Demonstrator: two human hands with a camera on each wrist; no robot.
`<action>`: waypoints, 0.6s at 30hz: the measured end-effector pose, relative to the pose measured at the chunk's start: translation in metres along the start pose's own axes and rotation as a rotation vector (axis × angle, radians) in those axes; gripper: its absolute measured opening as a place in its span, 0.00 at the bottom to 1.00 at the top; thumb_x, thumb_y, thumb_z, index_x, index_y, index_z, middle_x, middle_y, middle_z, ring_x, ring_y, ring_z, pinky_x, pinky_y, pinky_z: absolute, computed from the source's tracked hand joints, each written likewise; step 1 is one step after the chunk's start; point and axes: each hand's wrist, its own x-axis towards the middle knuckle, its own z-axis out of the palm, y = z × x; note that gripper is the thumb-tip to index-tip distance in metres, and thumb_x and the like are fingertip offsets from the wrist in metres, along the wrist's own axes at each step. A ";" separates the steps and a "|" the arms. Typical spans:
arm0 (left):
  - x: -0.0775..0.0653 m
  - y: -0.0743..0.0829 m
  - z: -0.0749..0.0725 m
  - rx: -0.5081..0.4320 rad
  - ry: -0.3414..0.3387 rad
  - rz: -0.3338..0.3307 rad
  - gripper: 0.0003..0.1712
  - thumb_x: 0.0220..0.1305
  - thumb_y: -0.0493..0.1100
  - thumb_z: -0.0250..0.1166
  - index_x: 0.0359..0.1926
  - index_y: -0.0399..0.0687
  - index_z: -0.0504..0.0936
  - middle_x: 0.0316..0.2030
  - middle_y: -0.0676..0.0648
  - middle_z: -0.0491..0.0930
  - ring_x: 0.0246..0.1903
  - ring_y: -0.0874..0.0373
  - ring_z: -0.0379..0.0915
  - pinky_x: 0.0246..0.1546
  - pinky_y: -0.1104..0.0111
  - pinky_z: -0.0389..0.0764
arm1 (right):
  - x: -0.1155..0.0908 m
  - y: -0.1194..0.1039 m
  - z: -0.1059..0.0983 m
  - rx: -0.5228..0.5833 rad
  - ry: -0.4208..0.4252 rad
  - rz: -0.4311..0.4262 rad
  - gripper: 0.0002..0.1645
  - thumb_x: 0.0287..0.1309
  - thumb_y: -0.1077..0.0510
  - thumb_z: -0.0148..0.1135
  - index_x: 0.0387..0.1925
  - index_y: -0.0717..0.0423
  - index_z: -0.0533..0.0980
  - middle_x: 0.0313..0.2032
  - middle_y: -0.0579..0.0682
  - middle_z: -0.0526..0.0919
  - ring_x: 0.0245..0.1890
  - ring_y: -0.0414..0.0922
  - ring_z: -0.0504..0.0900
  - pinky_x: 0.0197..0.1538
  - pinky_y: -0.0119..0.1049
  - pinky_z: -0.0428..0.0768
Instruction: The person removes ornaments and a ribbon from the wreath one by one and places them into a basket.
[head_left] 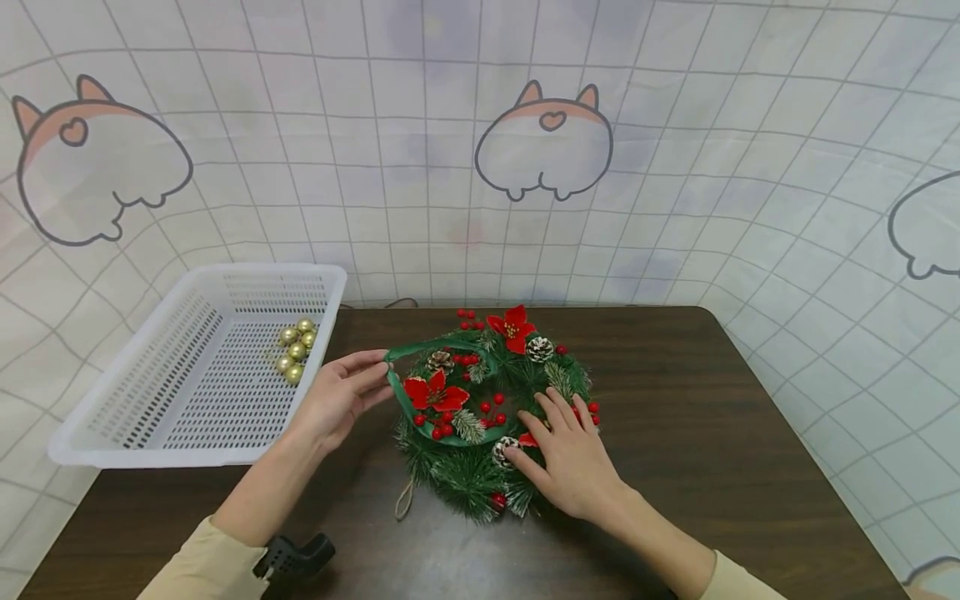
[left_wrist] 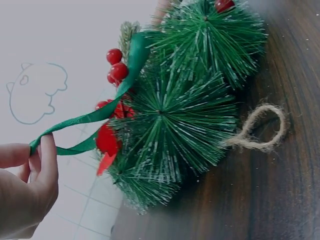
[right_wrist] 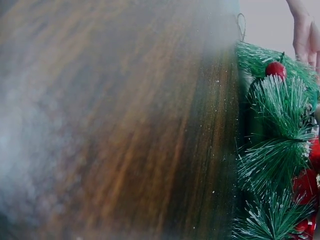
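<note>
A green Christmas wreath (head_left: 468,483) lies on the table, dressed with red poinsettias (head_left: 437,395), red berries and frosted pine cones (head_left: 540,349). My left hand (head_left: 341,398), at the wreath's left side, pinches a green ribbon (left_wrist: 85,119) between thumb and fingers. The ribbon is drawn out taut to the left and runs in a loop over the wreath's left half. My right hand (head_left: 567,458) rests on the wreath's right side with fingers spread, over the greenery and partly hiding a red flower. A twine loop (left_wrist: 260,146) sticks out from the wreath's lower edge.
To the left stands a white perforated plastic basket (head_left: 183,457), with several gold baubles (head_left: 297,351) at its right side. The dark wooden table (head_left: 675,375) backs onto a wall cloth (head_left: 420,208) with a grid and cartoon print. A black device (head_left: 296,557) sits at my left wrist.
</note>
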 end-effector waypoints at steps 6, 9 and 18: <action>-0.003 0.008 -0.002 -0.003 -0.013 0.006 0.10 0.74 0.32 0.61 0.53 0.38 0.81 0.39 0.49 0.84 0.37 0.61 0.85 0.50 0.64 0.84 | 0.000 -0.001 -0.001 0.006 -0.001 0.004 0.40 0.73 0.29 0.48 0.68 0.53 0.76 0.72 0.61 0.66 0.77 0.59 0.54 0.76 0.63 0.44; -0.004 0.013 -0.004 -0.004 -0.024 -0.002 0.10 0.74 0.32 0.62 0.53 0.39 0.82 0.39 0.49 0.84 0.37 0.61 0.85 0.51 0.64 0.83 | 0.000 -0.001 -0.001 0.010 -0.004 0.006 0.40 0.73 0.29 0.48 0.68 0.53 0.76 0.73 0.61 0.66 0.77 0.59 0.54 0.76 0.62 0.43; -0.008 0.033 -0.012 -0.056 -0.038 0.025 0.10 0.74 0.32 0.62 0.46 0.46 0.88 0.38 0.50 0.85 0.37 0.62 0.85 0.50 0.67 0.84 | -0.001 0.000 0.000 0.005 0.002 0.003 0.40 0.73 0.29 0.47 0.68 0.53 0.76 0.73 0.60 0.66 0.77 0.58 0.54 0.76 0.62 0.44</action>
